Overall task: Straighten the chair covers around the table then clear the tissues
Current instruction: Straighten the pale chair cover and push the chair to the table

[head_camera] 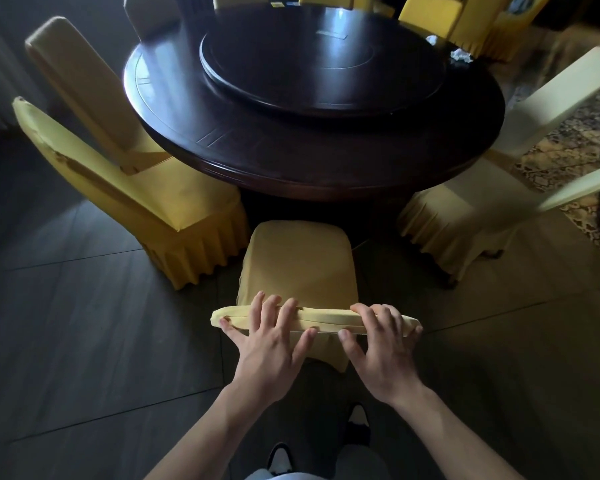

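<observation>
Directly below me stands a chair in a yellow chair cover (297,261), seat toward the dark round table (326,161). My left hand (271,337) lies with spread, fairly straight fingers over the left part of the backrest's top edge. My right hand (378,344) grips the right part of that edge, fingers curled over the fabric and thumb on the near side. Two crumpled white tissues lie on the far right of the table, one tissue (461,56) near the rim and another tissue (432,39) behind it.
Two yellow-covered chairs (174,199) stand at the left and a paler covered chair (465,209) at the right. More yellow chairs (444,19) ring the far side. A raised turntable (319,64) fills the table's middle. Dark tiled floor lies around; patterned carpet (561,157) on the right.
</observation>
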